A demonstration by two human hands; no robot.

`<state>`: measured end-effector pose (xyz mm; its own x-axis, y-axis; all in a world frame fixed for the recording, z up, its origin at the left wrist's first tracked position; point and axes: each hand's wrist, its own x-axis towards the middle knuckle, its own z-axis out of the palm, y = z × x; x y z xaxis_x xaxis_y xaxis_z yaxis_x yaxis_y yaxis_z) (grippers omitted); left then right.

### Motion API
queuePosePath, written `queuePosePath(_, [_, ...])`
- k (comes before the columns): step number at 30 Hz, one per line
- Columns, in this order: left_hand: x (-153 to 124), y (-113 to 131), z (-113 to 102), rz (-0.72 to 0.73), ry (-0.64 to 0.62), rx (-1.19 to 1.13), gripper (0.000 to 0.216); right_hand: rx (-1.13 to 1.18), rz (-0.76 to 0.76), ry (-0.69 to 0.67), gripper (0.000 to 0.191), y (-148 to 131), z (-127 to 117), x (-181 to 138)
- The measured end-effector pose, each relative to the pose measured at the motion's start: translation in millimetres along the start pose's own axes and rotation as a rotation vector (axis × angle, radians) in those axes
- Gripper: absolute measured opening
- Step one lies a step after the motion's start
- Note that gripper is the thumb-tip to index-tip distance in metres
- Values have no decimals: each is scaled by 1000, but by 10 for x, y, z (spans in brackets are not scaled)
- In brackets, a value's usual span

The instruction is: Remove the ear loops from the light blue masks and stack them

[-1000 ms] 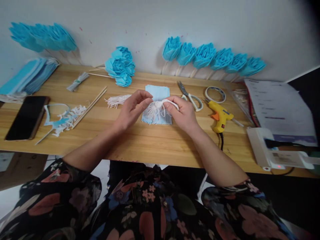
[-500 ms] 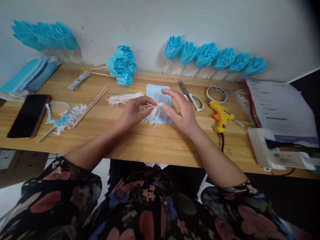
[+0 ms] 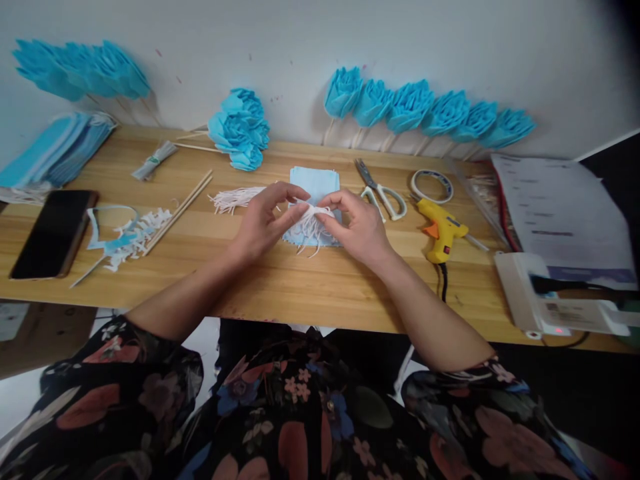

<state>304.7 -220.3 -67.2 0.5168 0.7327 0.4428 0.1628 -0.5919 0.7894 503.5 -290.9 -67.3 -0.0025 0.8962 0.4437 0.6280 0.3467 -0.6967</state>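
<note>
A bunch of white elastic cords (image 3: pixel 314 230) is pinched between my two hands, its loose ends hanging down. My left hand (image 3: pixel 273 223) grips its left side with thumb and forefinger. On the other side my right hand (image 3: pixel 356 225) is closed on it in the same way. Beneath lies a stack of pale blue fabric sheets (image 3: pixel 314 181), partly covered by the cords and fingers. A second bundle of white cords (image 3: pixel 235 198) rests just left of the sheets, partly behind my left hand.
Scissors (image 3: pixel 381 192), a tape roll (image 3: pixel 432 186) and a yellow glue gun (image 3: pixel 442 229) lie to the right, near a white power strip (image 3: pixel 520 293). Leftward are wooden sticks (image 3: pixel 179 212), a phone (image 3: pixel 54 233) and face masks (image 3: pixel 60 150). Blue fabric flowers (image 3: pixel 410 107) lean on the wall.
My right hand's fingers have closed onto the cords; its forefinger was raised before. The bunch is now held between both hands. The view has shifted slightly.
</note>
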Motion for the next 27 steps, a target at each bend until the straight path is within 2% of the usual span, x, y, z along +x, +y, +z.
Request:
queuePosePath(3, [-8, 14, 17, 26, -59, 24, 25, 2, -11, 7, 7, -6, 4, -1])
queuePosePath(8, [2, 35, 17, -125, -89, 16, 17, 9, 27, -31, 8, -1, 1, -2])
queuePosePath(12, [31, 19, -23, -253, -174, -196, 22, 57, 59, -63, 11, -22, -6, 6])
queuePosePath(15, [45, 0, -34, -294, -205, -304, 25, 108, 68, -61, 12, -43, -17, 14])
queuePosePath(23, [35, 20, -3, -317, -189, -287, 23, 186, 119, -73, 17, -39, -36, 21])
queuePosePath(25, [31, 16, 12, -291, -195, -257, 22, 159, 131, -62, 12, -36, -24, 17])
queuePosePath(27, [28, 14, 27, -221, -124, -182, 17, 120, 145, -49, 9, -34, -6, 9])
